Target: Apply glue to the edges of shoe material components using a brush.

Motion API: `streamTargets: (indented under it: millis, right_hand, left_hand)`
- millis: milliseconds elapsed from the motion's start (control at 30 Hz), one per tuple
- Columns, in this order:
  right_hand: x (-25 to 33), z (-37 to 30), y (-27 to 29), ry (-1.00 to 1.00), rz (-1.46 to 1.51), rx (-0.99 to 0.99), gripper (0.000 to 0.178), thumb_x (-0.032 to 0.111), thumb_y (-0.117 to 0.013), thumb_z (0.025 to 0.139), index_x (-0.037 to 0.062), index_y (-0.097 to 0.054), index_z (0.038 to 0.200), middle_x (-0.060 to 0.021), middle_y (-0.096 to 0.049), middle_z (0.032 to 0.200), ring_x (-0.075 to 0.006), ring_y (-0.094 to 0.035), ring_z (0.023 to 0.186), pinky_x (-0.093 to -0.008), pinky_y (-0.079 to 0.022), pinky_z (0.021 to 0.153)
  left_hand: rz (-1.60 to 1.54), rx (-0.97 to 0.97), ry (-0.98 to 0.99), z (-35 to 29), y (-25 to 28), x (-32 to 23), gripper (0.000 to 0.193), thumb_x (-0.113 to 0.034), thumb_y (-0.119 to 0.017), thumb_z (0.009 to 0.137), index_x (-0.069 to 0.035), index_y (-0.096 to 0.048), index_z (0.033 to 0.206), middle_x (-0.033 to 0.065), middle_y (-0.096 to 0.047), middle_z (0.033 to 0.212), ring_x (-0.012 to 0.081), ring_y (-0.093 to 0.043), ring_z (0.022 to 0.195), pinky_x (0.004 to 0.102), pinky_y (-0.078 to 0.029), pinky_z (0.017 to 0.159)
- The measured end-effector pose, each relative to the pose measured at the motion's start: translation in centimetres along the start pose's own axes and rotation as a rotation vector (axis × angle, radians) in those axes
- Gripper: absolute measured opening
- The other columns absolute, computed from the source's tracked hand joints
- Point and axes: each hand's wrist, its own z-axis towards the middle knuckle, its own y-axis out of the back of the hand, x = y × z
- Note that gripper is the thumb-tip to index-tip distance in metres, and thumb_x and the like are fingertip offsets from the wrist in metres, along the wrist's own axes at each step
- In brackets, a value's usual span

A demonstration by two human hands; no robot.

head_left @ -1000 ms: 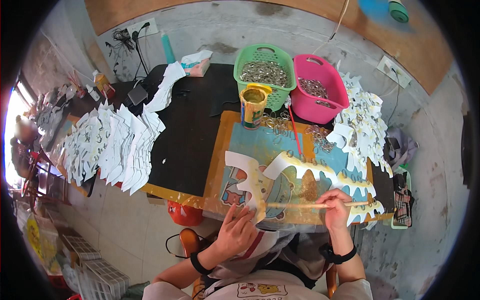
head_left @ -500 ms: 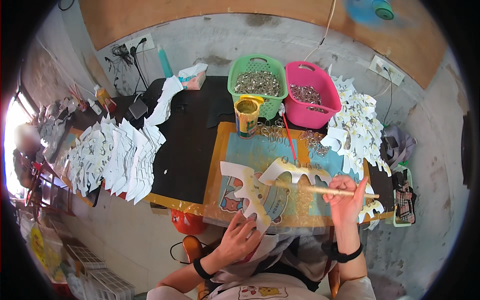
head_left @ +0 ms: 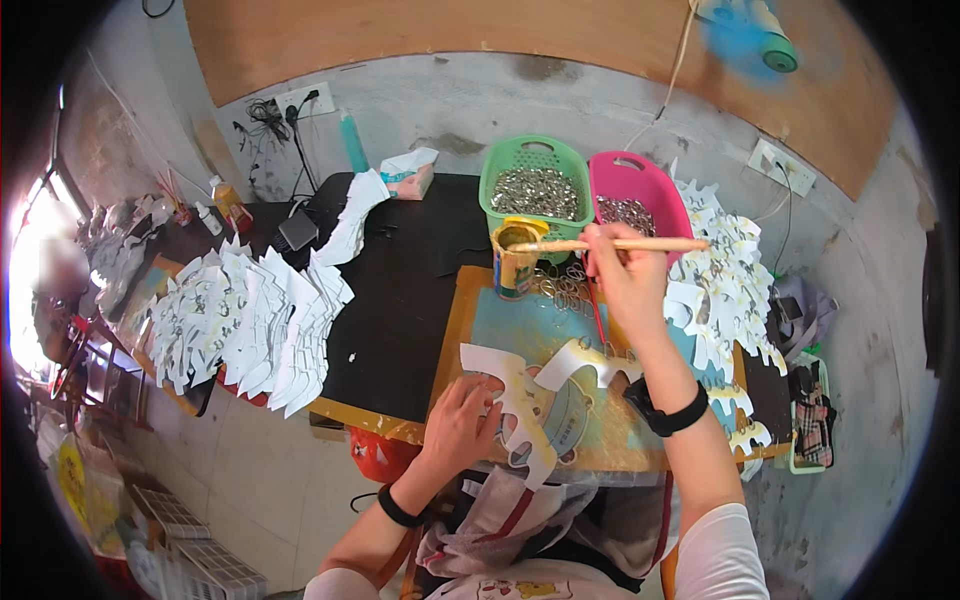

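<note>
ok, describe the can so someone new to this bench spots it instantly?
On the dark table, find the green basket of metal pieces, left of the pink basket. The can stands just in front of that green basket's left side. Unlike both baskets, it's narrow and round, with a yellow rim, smeared sides and the brush in the right hand at its mouth.

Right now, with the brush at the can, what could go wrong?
The brush, held by the right hand at the mouth of the open can, might knock it over or drip. The black wristband, overlapping the yellow-smeared white strip in view, might smudge it if lowered.
</note>
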Motion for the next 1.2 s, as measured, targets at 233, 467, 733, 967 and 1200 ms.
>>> streamTargets:
  millis: [233, 467, 733, 967, 1200]
  right_hand:
    - [-2.7, 3.1, -4.7, 0.098, -0.346, 0.166, 0.019, 0.020, -0.059, 0.090, 0.0036, -0.064, 0.081, -0.0086, -0.066, 0.065, -0.0200, -0.062, 0.054, -0.0345, -0.044, 0.049]
    - [-2.6, 3.1, 0.4, -0.041, 0.125, -0.073, 0.014, 0.014, -0.059, 0.091, 0.0026, -0.062, 0.084, 0.0004, -0.053, 0.057, -0.0051, -0.044, 0.046, -0.0218, -0.032, 0.041]
    - [-2.9, -4.4, 7.0, -0.332, 0.379, -0.142, 0.009, 0.009, -0.054, 0.085, 0.0017, -0.058, 0.082, 0.0006, -0.046, 0.057, -0.0051, -0.037, 0.041, -0.0206, -0.028, 0.035]
    - [-3.7, -11.6, 6.7, -0.441, 0.277, 0.025, 0.005, 0.000, -0.056, 0.083, -0.0006, -0.060, 0.084, -0.0039, -0.060, 0.068, -0.0067, -0.053, 0.053, -0.0203, -0.042, 0.047]
    - [-4.0, -12.8, 6.4, -0.345, 0.073, 0.146, 0.003, -0.004, -0.060, 0.081, -0.0017, -0.061, 0.082, -0.0046, -0.063, 0.071, -0.0065, -0.058, 0.063, -0.0190, -0.045, 0.055]
  left_hand:
    - [0.166, 0.078, -0.013, 0.6, -1.6, 3.9, 0.013, -0.012, -0.060, 0.085, -0.004, -0.056, 0.094, 0.0161, -0.058, 0.115, 0.0354, -0.056, 0.106, 0.0479, -0.041, 0.097]
    - [0.161, 0.095, 0.039, 0.6, -1.8, 3.7, 0.013, -0.015, -0.058, 0.087, -0.005, -0.055, 0.095, 0.0152, -0.058, 0.116, 0.0339, -0.055, 0.110, 0.0534, -0.034, 0.103]
    - [0.201, 0.072, 0.059, 0.7, -1.9, 3.7, 0.015, -0.013, -0.061, 0.084, -0.005, -0.055, 0.095, 0.0133, -0.060, 0.116, 0.0311, -0.055, 0.113, 0.0560, -0.028, 0.107]
    - [0.189, 0.071, 0.073, 0.7, -2.0, 3.7, 0.016, -0.012, -0.061, 0.083, -0.005, -0.055, 0.096, 0.0124, -0.060, 0.115, 0.0296, -0.055, 0.113, 0.0564, -0.026, 0.108]
    - [0.196, 0.080, 0.069, 0.7, -1.8, 3.6, 0.016, -0.012, -0.061, 0.083, -0.004, -0.056, 0.096, 0.0120, -0.060, 0.115, 0.0288, -0.055, 0.113, 0.0564, -0.026, 0.108]
